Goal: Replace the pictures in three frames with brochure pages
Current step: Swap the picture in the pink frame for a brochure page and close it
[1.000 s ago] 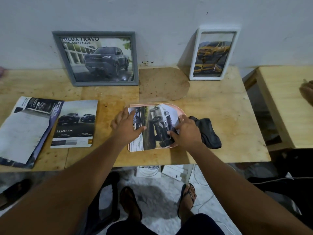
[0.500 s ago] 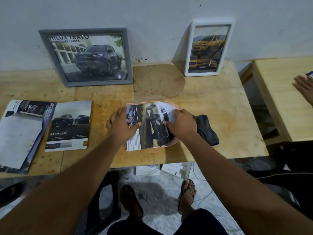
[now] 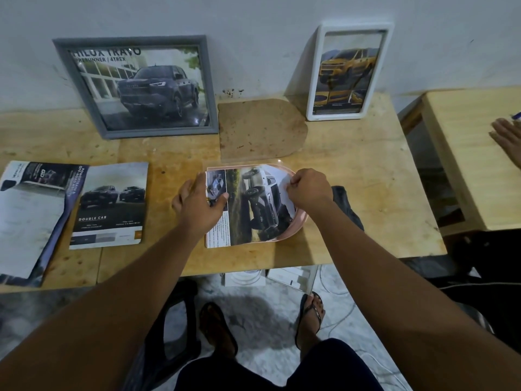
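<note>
Pale plaster wall backs a scuffed wooden table point(image 3: 352, 176), with a second, lighter table point(image 3: 465, 153) off at three o'clock where another person's open hand point(image 3: 507, 139) reaches in. Leaning on the wall at eleven o'clock is a grey frame point(image 3: 135, 86) showing a dark pickup page, and at one o'clock a white frame point(image 3: 349, 71) stands upright holding a yellow pickup page. Between them, flat on the table, lies a brown backing board point(image 3: 262, 128) with one rounded end. At the centre lies a pink frame point(image 3: 298, 221) of the same rounded outline, face down, with a brochure page point(image 3: 253, 204) of a white truck laid over it. The left hand point(image 3: 200, 204) lies spread flat on the page's left part, pressing it down. The right hand point(image 3: 307, 190) is curled, its fingertips pinching the page's right edge over the frame's curved rim. A dark cloth point(image 3: 346, 204) lies just beside that hand, at three o'clock of it. Two open brochures point(image 3: 110, 204) rest at nine o'clock.
</note>
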